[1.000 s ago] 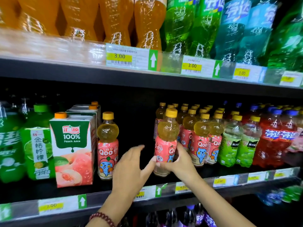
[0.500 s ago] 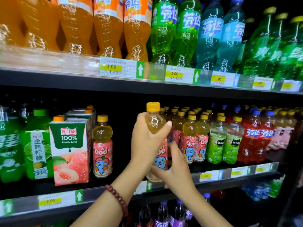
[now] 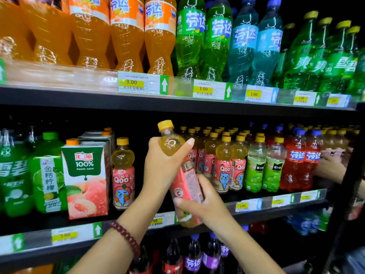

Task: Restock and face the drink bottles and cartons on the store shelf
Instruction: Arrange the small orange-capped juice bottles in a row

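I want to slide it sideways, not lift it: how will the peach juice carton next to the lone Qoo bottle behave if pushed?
The peach juice carton has a flat, square base, so it should slide rather than roll. It stands tall, so a high push may tip it; push low. It likely feels heavy if full.

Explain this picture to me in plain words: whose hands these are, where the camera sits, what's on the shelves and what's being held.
No machine here: a person's two bare hands, filmed by a camera worn on their head, looking forward and down. The left hand grips the top of a tilted Qoo bottle; the right hand grips its lower part. On the middle shelf stand a peach juice carton, another Qoo bottle and rows of small drinks. Big soda bottles fill the shelf above.
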{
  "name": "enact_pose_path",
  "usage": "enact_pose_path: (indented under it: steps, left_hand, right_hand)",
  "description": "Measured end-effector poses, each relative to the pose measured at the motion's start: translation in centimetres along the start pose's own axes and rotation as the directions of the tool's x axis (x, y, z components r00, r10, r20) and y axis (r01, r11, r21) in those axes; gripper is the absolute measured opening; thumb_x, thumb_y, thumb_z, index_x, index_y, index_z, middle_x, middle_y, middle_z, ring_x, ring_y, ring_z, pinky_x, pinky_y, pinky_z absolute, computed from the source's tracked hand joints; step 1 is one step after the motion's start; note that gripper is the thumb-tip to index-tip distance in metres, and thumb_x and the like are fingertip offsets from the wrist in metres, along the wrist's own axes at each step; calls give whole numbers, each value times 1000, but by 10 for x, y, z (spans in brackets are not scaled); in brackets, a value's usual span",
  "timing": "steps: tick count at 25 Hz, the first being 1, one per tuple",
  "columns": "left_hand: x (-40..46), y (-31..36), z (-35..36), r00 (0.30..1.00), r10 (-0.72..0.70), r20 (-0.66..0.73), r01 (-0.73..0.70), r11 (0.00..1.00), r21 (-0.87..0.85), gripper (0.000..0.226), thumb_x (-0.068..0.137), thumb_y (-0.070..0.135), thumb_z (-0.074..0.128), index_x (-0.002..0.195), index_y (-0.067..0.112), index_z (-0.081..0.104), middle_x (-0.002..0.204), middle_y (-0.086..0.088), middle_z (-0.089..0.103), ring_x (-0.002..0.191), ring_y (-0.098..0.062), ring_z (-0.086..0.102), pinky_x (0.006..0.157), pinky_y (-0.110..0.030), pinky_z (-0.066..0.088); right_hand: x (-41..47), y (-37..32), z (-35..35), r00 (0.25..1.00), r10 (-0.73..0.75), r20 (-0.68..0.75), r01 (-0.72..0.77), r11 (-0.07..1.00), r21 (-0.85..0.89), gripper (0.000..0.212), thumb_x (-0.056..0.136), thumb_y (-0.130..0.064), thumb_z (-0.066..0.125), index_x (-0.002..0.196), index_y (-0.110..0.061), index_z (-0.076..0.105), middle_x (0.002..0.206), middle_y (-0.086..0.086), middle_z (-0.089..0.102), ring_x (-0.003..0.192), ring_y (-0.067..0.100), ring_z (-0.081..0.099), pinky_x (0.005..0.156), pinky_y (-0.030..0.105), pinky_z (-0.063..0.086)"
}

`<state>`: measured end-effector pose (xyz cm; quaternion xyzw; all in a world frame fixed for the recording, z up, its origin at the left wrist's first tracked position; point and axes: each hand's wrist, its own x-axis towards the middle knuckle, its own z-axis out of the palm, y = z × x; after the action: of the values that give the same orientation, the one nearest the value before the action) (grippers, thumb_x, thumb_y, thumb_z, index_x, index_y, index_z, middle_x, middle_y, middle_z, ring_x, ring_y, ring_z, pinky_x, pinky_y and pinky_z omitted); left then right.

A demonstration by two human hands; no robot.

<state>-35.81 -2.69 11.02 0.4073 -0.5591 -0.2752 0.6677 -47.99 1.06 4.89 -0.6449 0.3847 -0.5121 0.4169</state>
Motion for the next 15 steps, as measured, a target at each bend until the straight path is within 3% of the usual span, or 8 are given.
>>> enact_pose_path:
  steps: [2,4,5,8,10,12,14,15]
  left_hand:
    - [0,-4,-5,999,-14,-32,12,999,-46,60,60,56,77,87,7,54,75,-3,60,65,-16,61,59,-27,46]
    - [-5,-1,-10,999,-18,-45,13,994,-105,56,58,46,76,95,9,55,81,-3,61,69,-16,63,61,-30,48]
    - [-6,2,-14,1000,-12,-25,9,993,-121,56,57,40,76,99,11,55,84,-2,62,70,-14,63,61,-29,49]
    - [-5,7,-21,992,-4,126,39,961,-274,66,45,33,77,102,9,54,88,-9,63,72,-19,63,61,-34,51]
    - [-7,10,-22,976,-33,216,101,944,-313,69,44,35,77,105,11,54,93,-13,65,77,-24,65,66,-37,54]
    - [-10,10,-19,977,-59,205,85,989,-121,67,55,39,83,110,16,52,97,-3,65,83,-17,66,67,-28,52]
    - [-14,5,-15,994,-11,106,-4,990,140,60,64,42,84,109,18,51,94,5,63,83,-9,63,67,-22,48]
    - [-15,2,-14,997,23,74,-35,985,170,55,65,41,83,105,18,52,91,6,63,81,-8,63,66,-22,47]
  right_hand:
    - [-2,-4,10,989,-105,-103,71,954,-290,52,66,-30,84,102,-30,46,92,-3,63,73,9,62,51,17,47]
    - [-5,-1,13,991,-135,-18,118,917,-381,52,68,-41,80,106,-34,46,99,-7,64,83,7,64,60,17,50]
    - [-5,1,11,994,-94,59,108,943,-315,52,67,-46,78,109,-35,49,103,-8,67,90,5,65,70,17,50]
    - [-1,3,-2,945,33,326,-103,975,198,59,61,-42,82,113,-22,62,108,-1,71,101,13,66,85,26,51]
    - [-1,3,-4,930,2,367,-108,958,268,61,60,-32,85,114,-16,62,108,4,71,101,18,67,84,29,53]
    - [-4,4,4,976,-9,217,-19,992,127,63,57,-34,81,113,-20,59,109,4,71,99,17,67,82,28,54]
    - [-6,4,17,996,-70,-59,54,972,-229,71,50,-52,78,111,-26,54,108,-3,66,95,12,65,79,28,54]
    - [-8,3,22,976,-134,-172,45,895,-443,74,50,-58,77,112,-27,49,108,-6,60,95,11,61,78,29,53]
